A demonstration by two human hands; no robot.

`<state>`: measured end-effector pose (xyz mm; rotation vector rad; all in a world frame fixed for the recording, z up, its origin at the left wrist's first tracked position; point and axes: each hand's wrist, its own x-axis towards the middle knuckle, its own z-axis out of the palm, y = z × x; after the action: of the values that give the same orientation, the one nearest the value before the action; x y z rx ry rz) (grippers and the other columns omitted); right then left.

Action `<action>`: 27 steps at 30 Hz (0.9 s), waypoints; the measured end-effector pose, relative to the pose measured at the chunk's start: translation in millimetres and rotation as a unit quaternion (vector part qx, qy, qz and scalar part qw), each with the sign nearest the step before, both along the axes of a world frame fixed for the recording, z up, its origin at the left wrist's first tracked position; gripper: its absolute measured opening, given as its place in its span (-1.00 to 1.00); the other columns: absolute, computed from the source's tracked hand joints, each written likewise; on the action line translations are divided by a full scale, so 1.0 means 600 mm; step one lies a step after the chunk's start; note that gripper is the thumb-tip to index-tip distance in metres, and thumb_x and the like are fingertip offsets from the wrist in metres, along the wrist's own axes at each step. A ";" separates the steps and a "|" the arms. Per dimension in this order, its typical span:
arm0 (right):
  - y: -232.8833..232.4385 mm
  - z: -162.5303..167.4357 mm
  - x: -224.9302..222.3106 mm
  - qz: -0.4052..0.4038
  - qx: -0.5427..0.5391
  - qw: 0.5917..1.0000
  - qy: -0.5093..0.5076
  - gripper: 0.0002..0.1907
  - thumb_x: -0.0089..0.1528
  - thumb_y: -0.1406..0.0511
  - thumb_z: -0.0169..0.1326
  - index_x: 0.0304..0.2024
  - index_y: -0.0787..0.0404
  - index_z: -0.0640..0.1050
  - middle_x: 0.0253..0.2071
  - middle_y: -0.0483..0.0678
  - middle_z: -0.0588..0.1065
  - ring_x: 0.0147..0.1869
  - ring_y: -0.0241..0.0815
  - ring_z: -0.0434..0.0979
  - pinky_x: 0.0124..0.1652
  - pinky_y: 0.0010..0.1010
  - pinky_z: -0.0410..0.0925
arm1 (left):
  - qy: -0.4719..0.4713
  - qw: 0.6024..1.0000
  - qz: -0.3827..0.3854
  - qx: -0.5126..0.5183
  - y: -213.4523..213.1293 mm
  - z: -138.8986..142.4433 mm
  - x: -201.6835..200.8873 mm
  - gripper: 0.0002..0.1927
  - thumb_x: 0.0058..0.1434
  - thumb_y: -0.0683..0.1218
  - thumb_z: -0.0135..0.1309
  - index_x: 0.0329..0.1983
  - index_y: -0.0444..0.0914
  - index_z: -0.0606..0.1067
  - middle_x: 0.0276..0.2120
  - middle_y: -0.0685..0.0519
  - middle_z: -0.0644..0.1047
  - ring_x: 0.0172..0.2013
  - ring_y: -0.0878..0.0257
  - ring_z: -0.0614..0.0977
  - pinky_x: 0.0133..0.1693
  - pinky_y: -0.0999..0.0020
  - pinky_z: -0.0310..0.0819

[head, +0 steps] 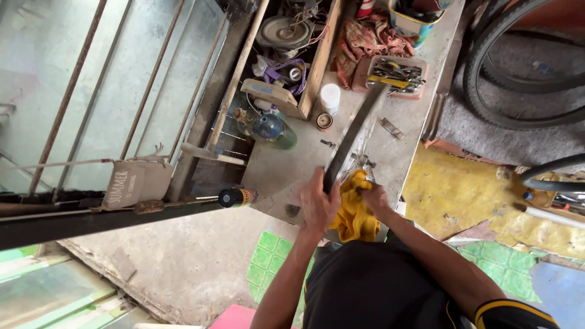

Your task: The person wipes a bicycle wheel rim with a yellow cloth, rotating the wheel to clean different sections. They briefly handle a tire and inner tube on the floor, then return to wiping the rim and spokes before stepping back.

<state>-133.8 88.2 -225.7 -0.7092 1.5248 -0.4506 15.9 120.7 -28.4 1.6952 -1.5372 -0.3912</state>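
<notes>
Ahead of my hands runs the bench [286, 170], with the long dark blade [353, 131] slanting across it from my clenched left hand [318, 204]. My right hand [373, 198] presses the yellow rag [353, 210] at its base; the far stretch looks unwiped. Beyond the tip a pink tray [420, 91] holds wrenches; further left, a wooden box [317, 67] holds parts.

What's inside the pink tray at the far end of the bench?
The pink tray holds a heap of metal tools and one yellow-handled tool. Its floor and anything beneath the heap are hidden.
</notes>
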 end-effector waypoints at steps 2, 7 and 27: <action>-0.005 -0.003 -0.018 -0.075 0.027 0.997 -0.014 -0.70 0.25 0.34 0.16 0.03 0.27 0.62 -0.20 0.02 0.61 -0.24 -0.15 0.60 -0.32 -0.22 0.49 | 0.020 0.999 -0.019 -0.040 0.030 0.001 -0.001 -0.83 0.25 -0.17 0.17 -0.15 -0.30 0.45 -0.46 -0.19 0.51 -0.41 -0.19 0.58 -0.35 0.06 0.44; -0.029 -0.005 -0.062 -0.157 -0.047 0.985 -0.052 -0.70 0.25 0.37 0.16 0.05 0.28 0.61 -0.18 -0.04 0.61 -0.19 -0.20 0.59 -0.23 -0.36 0.47 | 0.087 0.996 0.018 0.023 0.061 0.025 0.006 -0.80 0.22 -0.16 0.19 -0.11 -0.31 0.52 -0.45 -0.16 0.53 -0.46 -0.10 0.60 -0.38 0.13 0.47; -0.062 0.033 -0.124 -0.041 -0.333 0.940 0.069 -0.54 0.27 0.35 0.17 0.23 0.34 0.50 -0.02 0.09 0.61 0.01 -0.15 0.60 -0.02 -0.39 0.44 | 0.097 0.992 0.055 0.065 0.011 0.083 0.007 -0.56 0.19 0.08 0.32 -0.41 -0.33 0.40 -0.58 -0.11 0.46 -0.60 0.12 0.47 -0.51 0.20 0.36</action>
<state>-208.0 51.0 -206.2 -1.2217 1.5350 -1.0241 19.9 127.3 21.7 1.7752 -1.2955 -0.5911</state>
